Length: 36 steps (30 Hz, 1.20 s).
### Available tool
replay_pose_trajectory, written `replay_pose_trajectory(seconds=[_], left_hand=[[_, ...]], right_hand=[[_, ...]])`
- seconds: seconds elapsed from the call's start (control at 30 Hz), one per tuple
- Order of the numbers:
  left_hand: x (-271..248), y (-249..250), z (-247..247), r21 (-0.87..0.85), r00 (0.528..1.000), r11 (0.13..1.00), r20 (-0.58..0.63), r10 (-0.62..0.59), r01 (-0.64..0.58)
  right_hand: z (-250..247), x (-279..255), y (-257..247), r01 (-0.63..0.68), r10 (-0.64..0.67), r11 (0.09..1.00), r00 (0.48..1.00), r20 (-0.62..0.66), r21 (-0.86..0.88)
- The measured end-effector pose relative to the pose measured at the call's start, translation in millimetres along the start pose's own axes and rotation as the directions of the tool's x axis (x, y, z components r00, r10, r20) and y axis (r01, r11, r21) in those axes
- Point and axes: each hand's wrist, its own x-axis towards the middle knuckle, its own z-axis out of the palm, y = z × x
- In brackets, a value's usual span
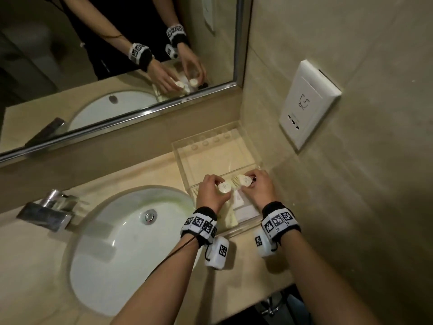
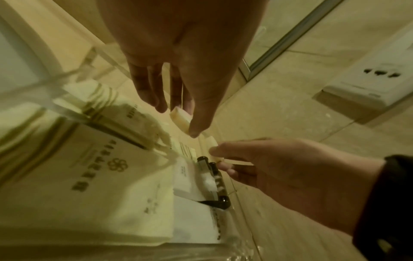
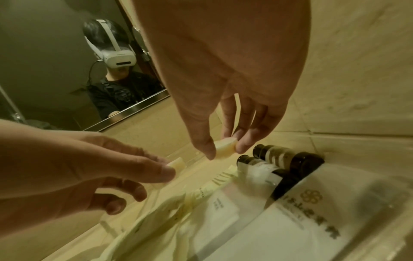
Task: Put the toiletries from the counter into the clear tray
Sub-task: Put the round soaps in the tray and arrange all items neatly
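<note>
The clear tray (image 1: 181, 148) sits on the counter in the corner by the wall. Its near compartment holds cream packets (image 2: 89, 167) and two small dark bottles (image 3: 281, 157). My left hand (image 1: 216, 185) pinches a small round cream toiletry (image 1: 224, 187) over the near compartment's far edge. My right hand (image 1: 249, 184) pinches a second round cream piece (image 1: 244, 179) just to its right. In the left wrist view the left hand (image 2: 178, 118) pinches its piece (image 2: 182, 121) between thumb and fingertips. In the right wrist view the right hand (image 3: 224, 149) pinches the other piece (image 3: 223, 145) above the bottles.
A white basin (image 1: 121, 242) with a chrome tap (image 1: 50, 209) lies to the left of the tray. A mirror (image 1: 117, 55) runs along the back wall. A white socket plate (image 1: 307, 104) is on the right wall. The tray's far compartment (image 1: 210, 160) holds nothing.
</note>
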Motion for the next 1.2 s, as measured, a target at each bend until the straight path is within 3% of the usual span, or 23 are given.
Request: replay_pose_trajectory(seconds=[0.3,0.63,0.8,0.97,1.2], left_hand=[[14.9,2.7,30.2,0.171,0.995,0.985,-0.089,0.048,-0.032],[15.6,-1.8,36.7,0.445,0.990,0.895,-0.110,0.086,-0.028],[16.9,-2.1,34.6,0.448,0.993,0.894,-0.092,0.069,-0.020],[10.6,-7.8,24.5,0.340,0.993,0.940,-0.093,0.068,-0.033],[-13.3,-35.8,-3.9,0.332,0.980,0.939,-0.143,0.141,-0.087]], right_hand=[[-3.2,8.0,6.3,0.025,-0.025,0.999,1.000,0.011,0.024],[6.3,12.6,7.9,0.083,-0.084,0.996,0.996,0.011,0.014],[14.5,18.2,10.0,0.091,-0.091,0.996,0.995,0.044,0.003],[19.6,20.9,13.9,0.122,-0.119,0.991,0.991,0.059,-0.049],[19.6,23.0,13.3,0.143,-0.133,0.981,0.988,0.080,-0.133]])
